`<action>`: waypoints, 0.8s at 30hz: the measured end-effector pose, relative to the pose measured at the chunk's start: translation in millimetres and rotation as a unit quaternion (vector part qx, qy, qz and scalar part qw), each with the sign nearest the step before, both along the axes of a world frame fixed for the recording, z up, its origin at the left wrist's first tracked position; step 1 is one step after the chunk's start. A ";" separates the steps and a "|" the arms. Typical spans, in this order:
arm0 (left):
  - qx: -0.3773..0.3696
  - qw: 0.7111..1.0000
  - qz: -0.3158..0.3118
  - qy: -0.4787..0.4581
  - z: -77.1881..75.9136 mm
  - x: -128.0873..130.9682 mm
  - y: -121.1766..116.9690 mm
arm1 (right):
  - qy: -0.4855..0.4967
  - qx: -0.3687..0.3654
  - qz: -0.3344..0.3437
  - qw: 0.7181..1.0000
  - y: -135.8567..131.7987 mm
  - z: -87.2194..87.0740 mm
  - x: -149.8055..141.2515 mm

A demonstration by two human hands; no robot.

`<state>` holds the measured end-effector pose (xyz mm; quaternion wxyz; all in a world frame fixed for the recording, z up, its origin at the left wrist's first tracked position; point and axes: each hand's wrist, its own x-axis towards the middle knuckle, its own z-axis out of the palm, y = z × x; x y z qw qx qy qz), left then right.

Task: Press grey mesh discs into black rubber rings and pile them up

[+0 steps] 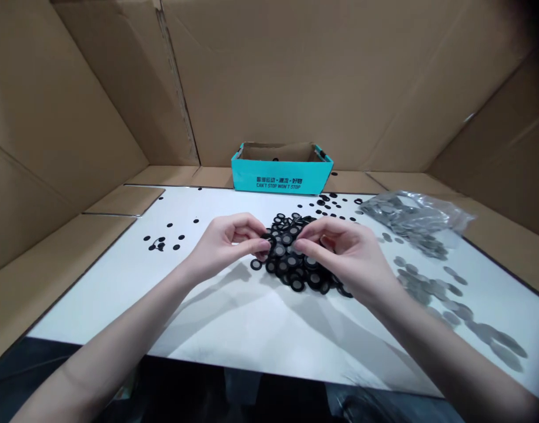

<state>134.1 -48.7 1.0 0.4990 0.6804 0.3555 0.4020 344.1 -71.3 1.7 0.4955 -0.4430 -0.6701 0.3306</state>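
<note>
A heap of small black rubber rings (pixel 295 270), many with grey mesh discs in them, lies in the middle of the white board (pixel 234 323). My left hand (pixel 227 244) hovers at the heap's left edge, fingers curled and pinching a black ring between thumb and fingertips. My right hand (pixel 344 255) rests over the heap's right side, its fingers pinched together on a small piece I cannot make out. The two pinches almost meet above the heap.
A teal cardboard box (pixel 281 175) stands open at the back. A clear bag of grey mesh discs (pixel 414 217) lies at the right, with loose discs (pixel 432 291) trailing toward me. Stray black rings (pixel 163 242) dot the left. Cardboard walls surround the board.
</note>
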 end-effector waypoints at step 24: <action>-0.068 0.997 -0.016 -0.030 -6.2 19.2 -12.4 | -0.100 0.154 0.012 0.983 3.5 -19.7 -7.4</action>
